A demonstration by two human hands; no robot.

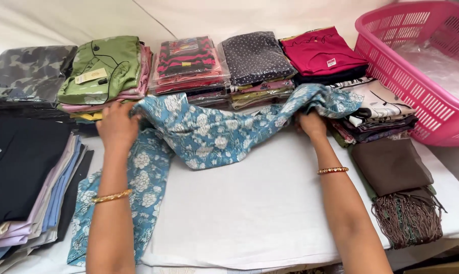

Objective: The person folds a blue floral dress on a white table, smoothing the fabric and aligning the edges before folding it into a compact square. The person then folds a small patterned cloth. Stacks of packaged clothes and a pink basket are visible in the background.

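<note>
Both hands' fingers clamp blue floral cloth (209, 134); fingertips hidden, grip probably pinching.

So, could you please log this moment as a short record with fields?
left hand: grips one end of the blue floral cloth
right hand: grips the other end
cloth: stretched between the hands, sagging onto the white sheet
behind: row of folded clothes stacks
right side: pink basket, brown fringed shawl
left side: dark folded shirts
</note>
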